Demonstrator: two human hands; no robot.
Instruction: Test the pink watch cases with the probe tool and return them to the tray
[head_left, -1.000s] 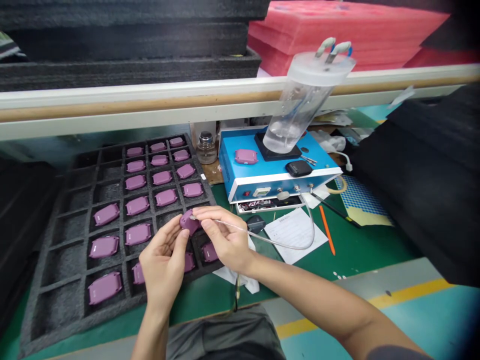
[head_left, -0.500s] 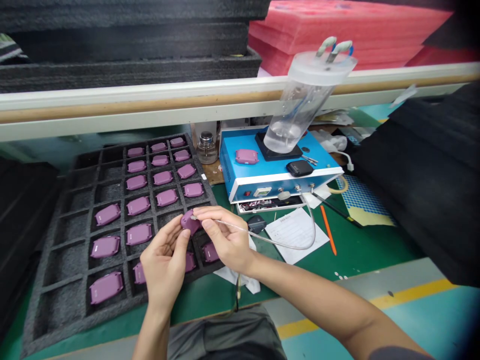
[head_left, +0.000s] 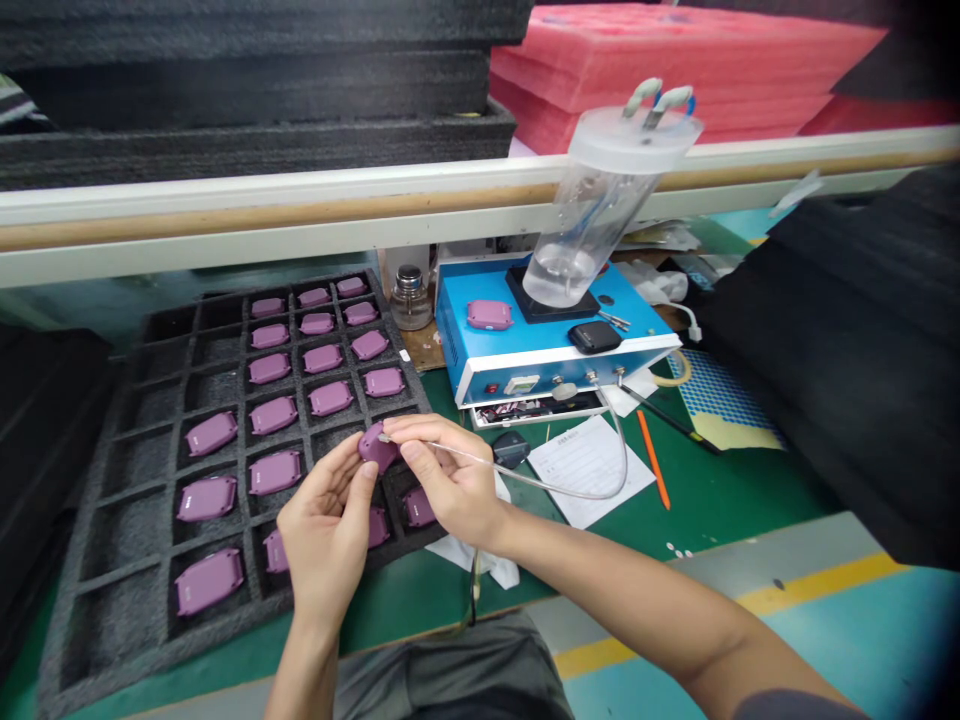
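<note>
Between thumb and fingers, my left hand (head_left: 330, 520) grips a purple watch case (head_left: 377, 449), raised above the tray and tilted. My right hand (head_left: 454, 480) is closed in a pinch around the tip end of a thin clear tube (head_left: 555, 492), with the tip at the case's surface. Fingers partly hide that contact. The tube curves back to the front of a blue machine (head_left: 465, 350). Under my hands lies a black foam tray (head_left: 135, 470) with several purple cases in its compartments; some compartments on the left hold nothing.
On the blue machine stand a clear cylinder (head_left: 570, 230) with liquid, a purple case (head_left: 490, 314) and a black case (head_left: 595, 337). A paper sheet (head_left: 592, 470) and an orange stick (head_left: 653, 460) lie right. Behind are a glass bottle (head_left: 410, 300) and a white rail (head_left: 300, 225).
The whole view has shifted slightly. Both hands keep their hold, with the tube tip still at the purple case.
</note>
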